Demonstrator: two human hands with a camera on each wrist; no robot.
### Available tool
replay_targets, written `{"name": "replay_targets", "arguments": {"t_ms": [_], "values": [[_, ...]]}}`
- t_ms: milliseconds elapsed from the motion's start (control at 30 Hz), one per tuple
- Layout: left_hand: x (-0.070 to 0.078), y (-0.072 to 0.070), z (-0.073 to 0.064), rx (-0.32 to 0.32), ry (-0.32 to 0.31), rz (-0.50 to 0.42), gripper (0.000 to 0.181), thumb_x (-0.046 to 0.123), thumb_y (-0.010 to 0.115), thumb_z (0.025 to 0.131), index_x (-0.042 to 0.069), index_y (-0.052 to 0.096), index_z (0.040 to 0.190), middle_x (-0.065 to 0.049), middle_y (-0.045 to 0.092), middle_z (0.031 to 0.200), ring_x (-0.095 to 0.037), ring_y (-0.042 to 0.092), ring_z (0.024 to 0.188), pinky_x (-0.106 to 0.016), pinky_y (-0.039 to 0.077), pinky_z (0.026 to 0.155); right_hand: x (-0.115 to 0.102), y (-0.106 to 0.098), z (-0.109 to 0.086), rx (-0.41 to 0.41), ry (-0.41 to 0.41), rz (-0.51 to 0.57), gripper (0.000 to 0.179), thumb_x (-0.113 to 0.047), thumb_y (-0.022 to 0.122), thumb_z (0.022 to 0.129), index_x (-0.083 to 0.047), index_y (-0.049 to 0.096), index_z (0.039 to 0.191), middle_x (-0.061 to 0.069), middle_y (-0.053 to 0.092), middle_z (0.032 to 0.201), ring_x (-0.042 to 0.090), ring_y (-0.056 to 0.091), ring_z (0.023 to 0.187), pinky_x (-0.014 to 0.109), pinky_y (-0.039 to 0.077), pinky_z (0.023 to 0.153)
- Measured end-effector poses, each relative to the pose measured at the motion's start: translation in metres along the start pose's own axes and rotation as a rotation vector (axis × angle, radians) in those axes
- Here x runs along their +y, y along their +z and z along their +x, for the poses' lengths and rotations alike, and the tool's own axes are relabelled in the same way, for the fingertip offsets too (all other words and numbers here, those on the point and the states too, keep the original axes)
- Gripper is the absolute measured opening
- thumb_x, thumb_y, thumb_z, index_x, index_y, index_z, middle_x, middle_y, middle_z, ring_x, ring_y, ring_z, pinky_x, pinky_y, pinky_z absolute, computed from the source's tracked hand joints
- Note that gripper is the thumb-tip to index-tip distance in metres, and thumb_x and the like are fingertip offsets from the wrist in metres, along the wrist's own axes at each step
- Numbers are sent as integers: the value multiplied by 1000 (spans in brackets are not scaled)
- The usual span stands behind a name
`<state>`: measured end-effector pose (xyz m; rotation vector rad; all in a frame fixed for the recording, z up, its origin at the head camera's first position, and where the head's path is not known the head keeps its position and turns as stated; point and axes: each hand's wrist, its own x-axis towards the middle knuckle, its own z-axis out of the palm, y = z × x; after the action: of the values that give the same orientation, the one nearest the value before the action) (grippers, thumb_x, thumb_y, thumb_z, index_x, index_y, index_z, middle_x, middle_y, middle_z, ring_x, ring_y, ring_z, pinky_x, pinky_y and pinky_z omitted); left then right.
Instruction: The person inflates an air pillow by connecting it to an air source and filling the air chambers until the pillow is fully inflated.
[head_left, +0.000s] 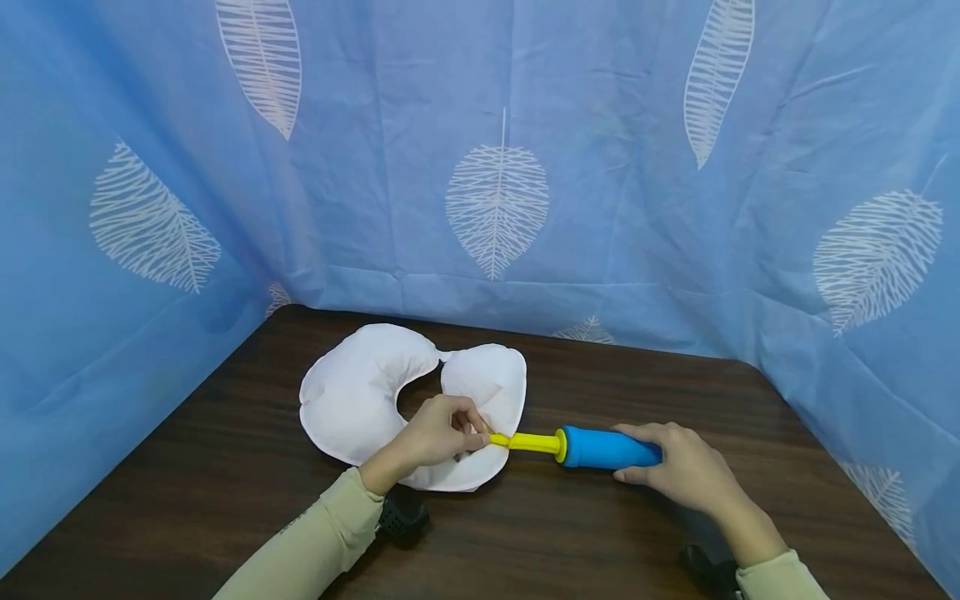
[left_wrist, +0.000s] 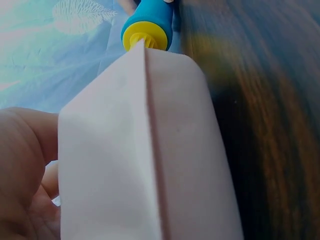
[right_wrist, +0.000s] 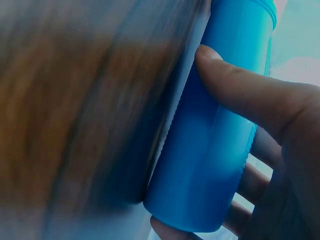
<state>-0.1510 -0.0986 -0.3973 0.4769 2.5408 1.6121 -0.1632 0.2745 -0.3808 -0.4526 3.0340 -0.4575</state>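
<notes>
A white inflatable neck pillow lies on the table, its curved opening toward the back. Over its right lobe, my left hand pinches the tip of a yellow pump nozzle at the pillow's surface; the fingers hide the spot where the two meet. That nozzle belongs to a blue hand pump lying sideways to the right. My right hand grips the pump's far end, thumb along the near side, as the right wrist view shows on the blue barrel. In the left wrist view the pillow's seamed edge hides the fingertips.
The dark wood-grain table extends around the pillow and pump. A blue curtain with white leaf prints hangs along the back and both sides. Dark wrist devices sit under the forearms, near the table.
</notes>
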Motion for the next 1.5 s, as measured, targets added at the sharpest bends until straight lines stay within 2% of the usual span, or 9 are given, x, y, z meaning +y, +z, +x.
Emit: {"name": "replay_targets", "arguments": {"t_ms": [200,467,700,900,1033,1233,1367,1500], "values": [[-1,2,1,1,0,7,8,7,80,94,7,74,88,-5,67,68,-13,60,56,-27,49,56,20,-5,-4,22,15,14,76,-47,92,82,-17,68,147,29,66,142,57,62,126,61,57,82],[-4,3,1,0,3,3,7,8,80,94,7,75,89,-6,68,69,-13,60,57,-27,50,57,54,-14,-6,15,86,43,79,-42,92,83,-13,63,151,37,57,149,65,55,129,64,54,83],[-4,3,0,0,4,9,7,8,80,94,8,75,88,-8,67,69,-13,60,56,-27,51,56,66,-19,-8,6,122,47,81,-38,92,82,-10,62,152,41,53,150,69,51,131,67,52,86],[-4,1,-1,4,10,16,8,6,79,94,7,75,88,-7,68,69,-13,60,56,-26,49,55,52,-15,-5,11,92,45,77,-33,93,82,-8,64,149,39,58,147,66,54,130,69,53,89],[-2,-1,-2,17,14,27,9,4,79,94,7,74,87,-6,66,69,-12,60,55,-25,46,54,26,-7,-1,37,35,46,71,-29,94,82,-9,68,145,34,64,142,61,58,129,68,54,91],[-1,-1,-2,22,6,24,10,3,79,94,7,73,87,-5,65,70,-12,60,55,-24,45,54,-8,5,2,54,-53,31,68,-35,93,83,-14,70,144,25,71,137,49,65,121,62,56,88],[0,-1,-1,20,7,24,9,4,79,94,7,73,87,-5,66,69,-13,60,55,-25,46,55,-14,7,1,54,-42,19,68,-38,92,84,-18,70,145,24,71,139,46,65,119,60,56,85],[1,1,-1,10,10,17,8,5,78,95,8,74,88,-6,66,69,-13,59,56,-27,49,56,-11,5,0,45,-13,11,69,-41,92,84,-21,69,147,25,69,141,48,64,121,60,56,84]]}}
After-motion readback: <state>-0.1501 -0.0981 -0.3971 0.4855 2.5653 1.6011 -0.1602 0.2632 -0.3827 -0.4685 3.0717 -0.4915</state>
